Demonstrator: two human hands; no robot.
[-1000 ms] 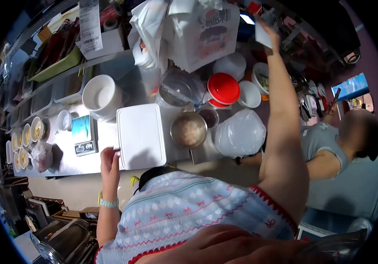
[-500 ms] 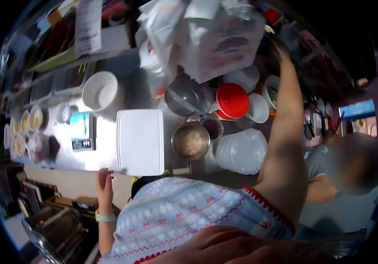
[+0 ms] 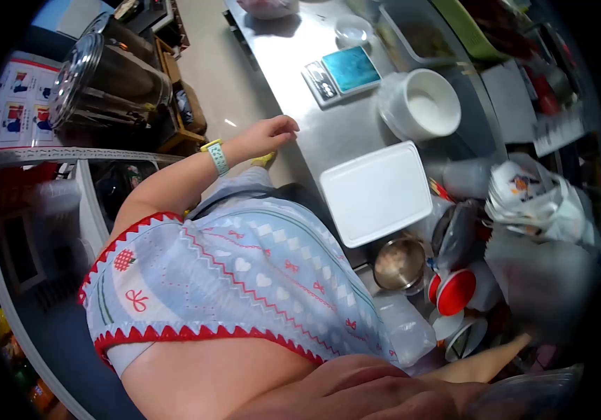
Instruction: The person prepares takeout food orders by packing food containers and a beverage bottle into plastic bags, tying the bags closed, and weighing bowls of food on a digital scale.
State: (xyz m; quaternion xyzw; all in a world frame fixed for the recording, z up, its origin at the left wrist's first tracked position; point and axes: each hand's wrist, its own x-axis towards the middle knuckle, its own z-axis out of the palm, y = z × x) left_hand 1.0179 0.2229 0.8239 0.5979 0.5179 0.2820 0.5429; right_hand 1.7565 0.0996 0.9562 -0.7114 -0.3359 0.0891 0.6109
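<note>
The head view has swung round, so that the metal table [image 3: 304, 150] now runs slantwise and the co-worker no longer shows; the left hand [image 3: 272, 134], which was just beside the white lidded box [image 3: 377, 194] half a second ago, now hangs at the table's near edge, a little apart from the box and below the digital scale [image 3: 342, 73]; its fingers are loosely curled, released, with no object visible between them; the right forearm [image 3: 486, 360] now shows low on the far right instead of stretching up past the carrier bags [image 3: 545, 203], but its hand is lost from sight, so I cannot tell what it grasps, if anything; the box lies flat on the table, between the scale and the metal pot [image 3: 398, 269], with the stack of white bowls [image 3: 419, 105] beyond; the red lid [image 3: 456, 292] and the clear plastic bag [image 3: 405, 332] sit near the pot, and this layout matches the earlier views; as I judge it, the left hand plays no part in handling at this moment, and any active work rests with the unseen right hand.
</note>
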